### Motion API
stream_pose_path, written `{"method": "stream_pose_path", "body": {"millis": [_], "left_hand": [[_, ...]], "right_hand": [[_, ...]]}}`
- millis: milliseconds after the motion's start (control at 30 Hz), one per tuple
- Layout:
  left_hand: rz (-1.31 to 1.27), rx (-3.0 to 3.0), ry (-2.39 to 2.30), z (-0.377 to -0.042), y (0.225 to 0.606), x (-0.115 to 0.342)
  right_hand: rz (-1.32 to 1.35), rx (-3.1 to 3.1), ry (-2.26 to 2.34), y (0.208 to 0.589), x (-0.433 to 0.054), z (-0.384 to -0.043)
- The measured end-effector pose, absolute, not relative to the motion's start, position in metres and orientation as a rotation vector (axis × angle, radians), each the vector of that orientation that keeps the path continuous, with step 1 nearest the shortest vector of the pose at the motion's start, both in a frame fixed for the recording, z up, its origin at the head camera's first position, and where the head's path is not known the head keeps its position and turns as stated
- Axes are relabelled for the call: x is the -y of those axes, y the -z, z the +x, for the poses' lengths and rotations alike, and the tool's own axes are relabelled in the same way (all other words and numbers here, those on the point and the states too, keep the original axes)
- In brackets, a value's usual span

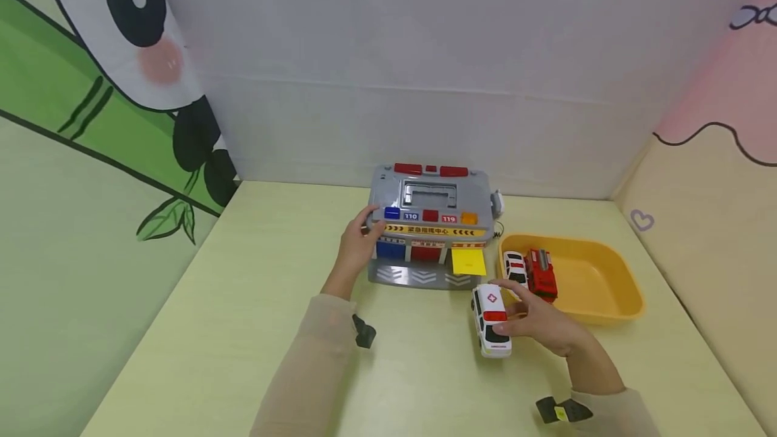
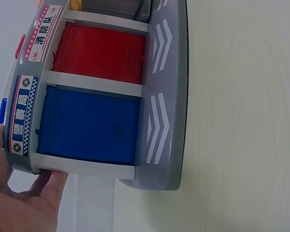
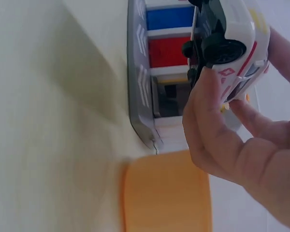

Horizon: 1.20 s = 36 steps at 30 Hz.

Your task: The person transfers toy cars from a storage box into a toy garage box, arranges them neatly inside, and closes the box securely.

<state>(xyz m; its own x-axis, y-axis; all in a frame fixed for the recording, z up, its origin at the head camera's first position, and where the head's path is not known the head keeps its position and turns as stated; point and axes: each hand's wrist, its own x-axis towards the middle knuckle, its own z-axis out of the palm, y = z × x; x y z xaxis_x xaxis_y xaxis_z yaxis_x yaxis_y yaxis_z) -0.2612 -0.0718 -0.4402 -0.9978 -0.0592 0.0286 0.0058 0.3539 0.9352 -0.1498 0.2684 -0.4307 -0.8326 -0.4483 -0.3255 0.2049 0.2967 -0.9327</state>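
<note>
A grey toy emergency station [image 1: 385, 187] stands against the back wall, with a blue door [image 2: 89, 125], a red door [image 2: 100, 53] and a raised yellow door [image 1: 469, 262]. My left hand [image 1: 356, 246] grips its left side edge, part of the fingers hidden behind it. In my right hand [image 1: 542, 319] is a white toy ambulance [image 1: 490, 319] with a red cross on its roof, pinched between thumb and fingers. It is held off the table in front of the yellow door's bay. The right wrist view shows the ambulance's wheels [image 3: 224, 51] and dark underside.
A yellow-orange tray [image 1: 597, 282] sits right of the station, holding a white toy car [image 1: 516, 268] and a red toy fire truck [image 1: 541, 274] at its left end. A coiled cord [image 1: 498, 229] hangs at the station's right side. Walls border the pale table [image 1: 273, 255].
</note>
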Motion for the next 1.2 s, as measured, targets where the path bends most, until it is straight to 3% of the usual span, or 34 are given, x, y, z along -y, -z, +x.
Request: {"method": "stream_pose_path", "body": {"millis": [1200], "left_hand": [[0.037, 2.533, 1.777, -0.262, 0.439, 0.072]], "right_hand": [[0.051, -2.104, 1.751, 0.477, -0.22, -0.19]]}}
